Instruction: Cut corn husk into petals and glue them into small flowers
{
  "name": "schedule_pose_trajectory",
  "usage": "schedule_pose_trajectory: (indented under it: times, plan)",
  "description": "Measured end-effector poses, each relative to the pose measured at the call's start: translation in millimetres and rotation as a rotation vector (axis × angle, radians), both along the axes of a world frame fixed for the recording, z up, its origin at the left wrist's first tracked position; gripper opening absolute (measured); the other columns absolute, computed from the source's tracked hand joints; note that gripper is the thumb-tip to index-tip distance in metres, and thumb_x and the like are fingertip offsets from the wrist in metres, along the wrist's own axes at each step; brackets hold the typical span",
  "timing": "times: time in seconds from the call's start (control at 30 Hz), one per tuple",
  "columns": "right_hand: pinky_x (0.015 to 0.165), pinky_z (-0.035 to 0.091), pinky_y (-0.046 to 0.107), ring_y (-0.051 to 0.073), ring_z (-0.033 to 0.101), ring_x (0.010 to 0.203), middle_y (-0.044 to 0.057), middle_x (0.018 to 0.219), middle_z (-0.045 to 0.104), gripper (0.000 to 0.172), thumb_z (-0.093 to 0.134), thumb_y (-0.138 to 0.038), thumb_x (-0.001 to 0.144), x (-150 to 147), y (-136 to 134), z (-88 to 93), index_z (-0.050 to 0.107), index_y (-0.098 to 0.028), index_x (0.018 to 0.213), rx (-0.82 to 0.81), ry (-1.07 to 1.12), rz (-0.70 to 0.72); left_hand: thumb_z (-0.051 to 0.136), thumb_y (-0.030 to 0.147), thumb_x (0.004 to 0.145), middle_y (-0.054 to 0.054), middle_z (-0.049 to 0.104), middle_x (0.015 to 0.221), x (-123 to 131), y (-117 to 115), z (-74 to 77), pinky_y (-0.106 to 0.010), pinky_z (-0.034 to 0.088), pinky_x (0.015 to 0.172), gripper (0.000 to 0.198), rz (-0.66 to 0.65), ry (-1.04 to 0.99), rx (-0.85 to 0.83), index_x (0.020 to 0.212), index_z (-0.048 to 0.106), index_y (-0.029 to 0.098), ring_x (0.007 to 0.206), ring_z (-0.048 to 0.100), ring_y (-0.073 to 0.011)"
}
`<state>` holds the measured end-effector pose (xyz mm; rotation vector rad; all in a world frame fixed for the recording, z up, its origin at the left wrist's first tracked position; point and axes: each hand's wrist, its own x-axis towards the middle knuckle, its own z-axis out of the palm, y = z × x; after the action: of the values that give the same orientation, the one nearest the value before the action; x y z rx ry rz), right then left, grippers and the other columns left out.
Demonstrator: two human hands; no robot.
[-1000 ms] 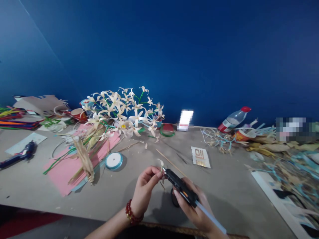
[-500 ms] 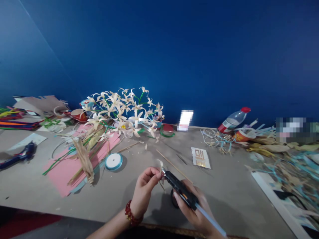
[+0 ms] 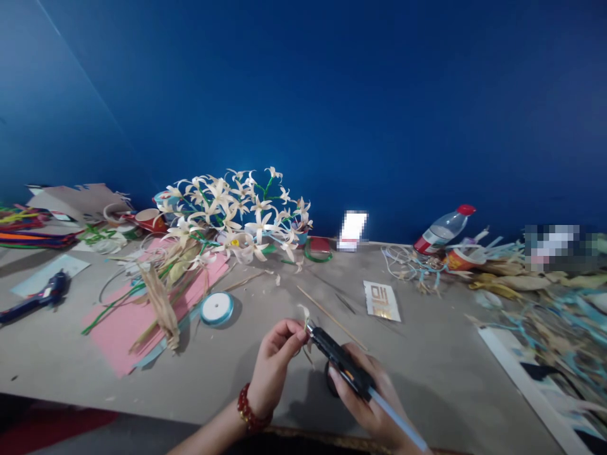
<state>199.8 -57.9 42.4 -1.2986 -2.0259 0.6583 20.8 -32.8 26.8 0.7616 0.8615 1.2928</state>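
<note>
My left hand (image 3: 275, 357), with a red bead bracelet at the wrist, pinches a small pale flower piece (image 3: 304, 312) between thumb and fingertips. My right hand (image 3: 367, 392) is wrapped round a black glue gun (image 3: 341, 360), a long pale glue stick (image 3: 398, 422) jutting from its rear. The gun's metal nozzle meets the flower piece at my left fingertips; whether glue is coming out is too small to tell. Beyond my hands, a thin stick (image 3: 329, 315) lies on the grey table (image 3: 265, 404).
Cream flowers on green stems (image 3: 237, 208) stand at the back. A ribbon spool (image 3: 217, 308), pink paper (image 3: 114, 335) and a blue glue gun (image 3: 47, 294) lie left. Rightward are a foil packet (image 3: 382, 301), a tilted bottle (image 3: 443, 229) and tangled strips (image 3: 554, 328).
The black glue gun and my right hand have shifted very slightly left. My left hand keeps its pinch in nearly the same spot.
</note>
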Motion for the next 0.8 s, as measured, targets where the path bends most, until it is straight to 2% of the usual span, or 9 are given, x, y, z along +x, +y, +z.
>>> schedule_pose_trajectory:
  times: [0.17,0.3,0.4,0.5,0.63,0.73,0.8]
  plan:
    - [0.057,0.047,0.024,0.016,0.061,0.059,-0.002,0.064,0.058,0.004,0.047,-0.026,0.09,3,5,0.2,0.05,-0.023,0.088,0.053,0.006,0.008,0.066,0.028,0.083,-0.006,0.067,0.083,1,-1,2.9,-0.03,0.044,0.082,0.014,-0.029,-0.034,0.027,0.077,0.064,0.015,0.083,0.058,-0.0178]
    - [0.055,0.048,0.023,0.016,0.064,0.059,0.0,0.068,0.065,0.007,0.05,-0.026,0.087,7,9,-2.2,0.052,-0.022,0.093,0.128,-0.043,-0.095,0.066,0.029,0.082,-0.007,0.069,0.087,-1,-2,5.0,-0.034,0.045,0.086,0.015,-0.035,-0.081,0.008,0.077,0.064,0.015,0.085,0.061,-0.0192]
    - [0.056,0.048,0.023,0.017,0.066,0.059,0.002,0.072,0.07,0.014,0.052,-0.027,0.085,18,10,-13.2,0.054,-0.022,0.098,0.189,-0.116,-0.181,0.07,0.03,0.08,-0.008,0.07,0.088,-5,0,1.2,-0.035,0.047,0.088,0.017,-0.03,-0.147,-0.073,0.076,0.064,0.015,0.087,0.063,-0.0198]
    - [0.053,0.047,0.024,0.017,0.065,0.054,0.001,0.068,0.069,0.022,0.054,-0.028,0.084,45,14,-33.3,0.054,-0.021,0.105,0.211,-0.226,-0.257,0.074,0.03,0.075,-0.007,0.071,0.086,-14,6,-7.1,-0.036,0.051,0.088,0.017,0.017,-0.234,-0.151,0.076,0.065,0.015,0.087,0.065,-0.0196]
    - [0.051,0.046,0.028,0.023,0.068,0.058,0.007,0.076,0.073,0.034,0.053,-0.026,0.081,94,25,-57.0,0.051,-0.018,0.114,0.197,-0.5,-0.433,0.076,0.027,0.072,-0.006,0.073,0.086,-27,12,-16.2,-0.036,0.053,0.086,0.016,0.103,-0.28,-0.196,0.079,0.067,0.016,0.087,0.067,-0.019]
    - [0.052,0.045,0.028,0.024,0.07,0.067,0.009,0.09,0.073,0.032,0.054,-0.025,0.081,124,34,-64.4,0.051,-0.02,0.112,0.096,-0.648,-0.519,0.075,0.024,0.074,-0.007,0.073,0.087,-30,11,-17.2,-0.035,0.052,0.088,0.014,0.109,-0.286,-0.174,0.08,0.066,0.015,0.09,0.066,-0.019]
    - [0.054,0.047,0.028,0.025,0.07,0.072,0.01,0.096,0.072,0.03,0.055,-0.026,0.081,138,39,-66.2,0.052,-0.022,0.11,0.056,-0.679,-0.514,0.073,0.024,0.077,-0.007,0.072,0.087,-28,9,-15.2,-0.035,0.051,0.09,0.011,0.088,-0.288,-0.154,0.079,0.066,0.015,0.092,0.066,-0.0186]
